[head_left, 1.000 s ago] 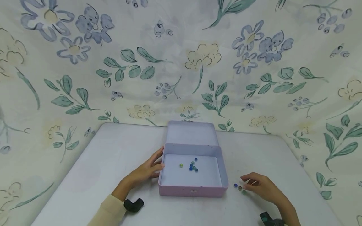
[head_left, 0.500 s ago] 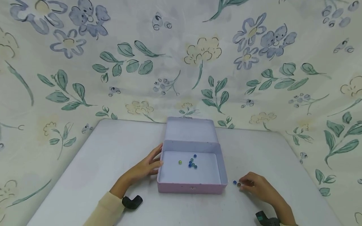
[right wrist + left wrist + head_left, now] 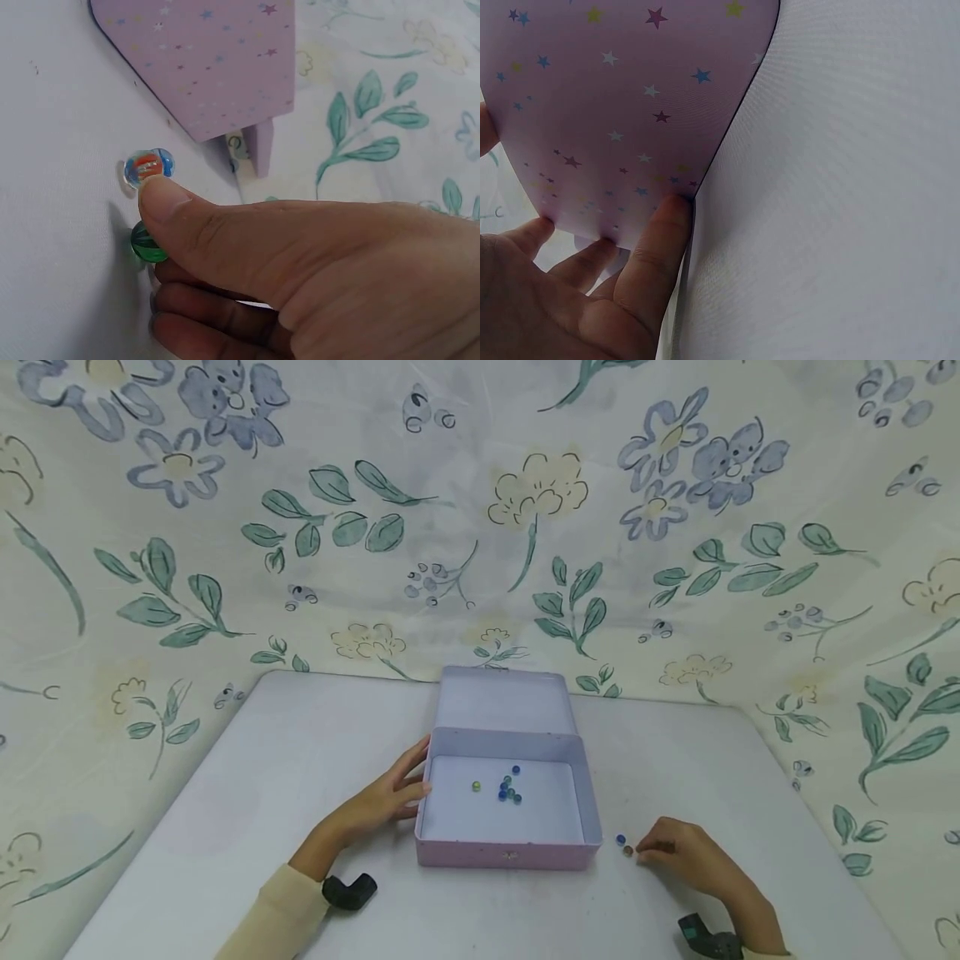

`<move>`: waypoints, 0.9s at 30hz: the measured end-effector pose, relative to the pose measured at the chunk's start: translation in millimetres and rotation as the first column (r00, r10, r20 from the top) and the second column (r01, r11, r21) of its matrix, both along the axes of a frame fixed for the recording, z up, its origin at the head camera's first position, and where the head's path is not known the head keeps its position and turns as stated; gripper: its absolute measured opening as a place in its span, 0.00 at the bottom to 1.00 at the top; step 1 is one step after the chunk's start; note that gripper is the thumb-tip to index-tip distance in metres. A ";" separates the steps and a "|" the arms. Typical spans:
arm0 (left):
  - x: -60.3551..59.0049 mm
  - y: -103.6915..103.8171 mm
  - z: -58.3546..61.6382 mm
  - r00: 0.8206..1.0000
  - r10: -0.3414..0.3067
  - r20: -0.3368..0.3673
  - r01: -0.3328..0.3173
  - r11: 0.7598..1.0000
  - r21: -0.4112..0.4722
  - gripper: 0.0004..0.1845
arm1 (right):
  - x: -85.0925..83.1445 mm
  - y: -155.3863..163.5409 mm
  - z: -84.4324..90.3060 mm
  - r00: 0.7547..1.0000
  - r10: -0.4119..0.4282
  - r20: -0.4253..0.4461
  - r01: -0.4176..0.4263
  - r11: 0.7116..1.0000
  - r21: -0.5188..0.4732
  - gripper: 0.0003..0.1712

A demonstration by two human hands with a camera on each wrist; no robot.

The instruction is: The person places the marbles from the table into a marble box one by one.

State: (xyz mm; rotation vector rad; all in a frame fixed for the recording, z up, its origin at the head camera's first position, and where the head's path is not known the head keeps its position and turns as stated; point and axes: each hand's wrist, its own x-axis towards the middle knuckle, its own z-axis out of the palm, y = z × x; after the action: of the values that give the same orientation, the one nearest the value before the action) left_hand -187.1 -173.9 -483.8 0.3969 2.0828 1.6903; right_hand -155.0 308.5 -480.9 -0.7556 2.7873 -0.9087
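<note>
Head view: a lilac tin box (image 3: 510, 852) is seen lying open on a pale table (image 3: 262, 793) between the two hands, its lid (image 3: 504, 700) tipped back on the far side. The left hand (image 3: 382, 799) is laid against the box's left wall, with the fingers straight and loosely spread; the thumb side reaches toward the rim. From the left wrist view, the fingertips (image 3: 671, 217) are seen pressed flat on the star-printed outer wall of the box, where it meets the table.

The right hand (image 3: 678, 852) is set on the table just to the right of the box, fingers curled downward. In the right wrist view a green marble (image 3: 147, 243) is pinched between the thumb and the curled fingers, close against the tabletop. A clear marble with orange and blue inside (image 3: 148, 166) lies just beyond the thumb tip, touching or almost touching it; which of the two cannot be told. In the head view two small marbles (image 3: 624, 846) are visible just left of the right hand's fingertips, between that hand and the box's near right corner.

Inside the box, well to the right of the left hand's fingers, a small cluster of blue and green marbles (image 3: 509, 788) is gathered near the middle of the floor, with one yellow-green marble (image 3: 476, 787) lying apart, nearer the left hand.

A flowered cloth (image 3: 480, 527) is hung behind and around the table.
</note>
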 end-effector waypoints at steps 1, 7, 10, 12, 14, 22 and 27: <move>0.2 0.2 0.0 1.000 0.000 0.001 0.000 1.000 -0.001 0.40 | 0.2 0.3 0.3 1.000 -0.006 0.004 0.006 1.000 0.007 0.03; -0.5 0.7 -0.3 1.000 0.006 0.000 -0.006 1.000 -0.011 0.40 | -2.0 1.2 1.8 0.997 -0.070 0.012 0.070 0.996 0.047 0.05; -1.2 0.3 0.0 1.000 0.005 -0.001 -0.005 1.000 -0.013 0.40 | -3.6 0.9 1.1 0.995 -0.095 0.006 0.095 0.995 0.030 0.06; -2.2 0.4 0.5 1.000 0.002 -0.001 -0.002 1.000 -0.014 0.39 | -3.9 0.5 0.1 0.994 -0.106 0.002 0.106 0.994 0.005 0.06; -3.0 0.6 0.9 1.000 -0.001 -0.004 0.001 1.000 -0.011 0.39 | -4.7 -0.1 0.0 0.994 -0.111 -0.013 0.110 0.993 -0.029 0.05; -2.0 0.6 1.6 1.000 0.001 -0.001 -0.001 1.000 -0.002 0.39 | -2.5 -2.8 -2.0 0.973 -0.170 -0.156 0.154 0.982 -0.110 0.09; 0.1 -0.3 0.5 1.000 0.001 0.005 -0.001 1.000 0.006 0.40 | -2.7 -3.3 -2.1 0.969 -0.194 -0.152 0.167 0.971 -0.173 0.08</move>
State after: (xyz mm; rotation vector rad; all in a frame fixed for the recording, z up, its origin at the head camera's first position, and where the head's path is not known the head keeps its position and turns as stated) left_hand -187.1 -174.2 -483.3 0.3930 2.0751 1.6962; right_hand -157.7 305.2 -482.9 -0.6320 2.9989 -1.1628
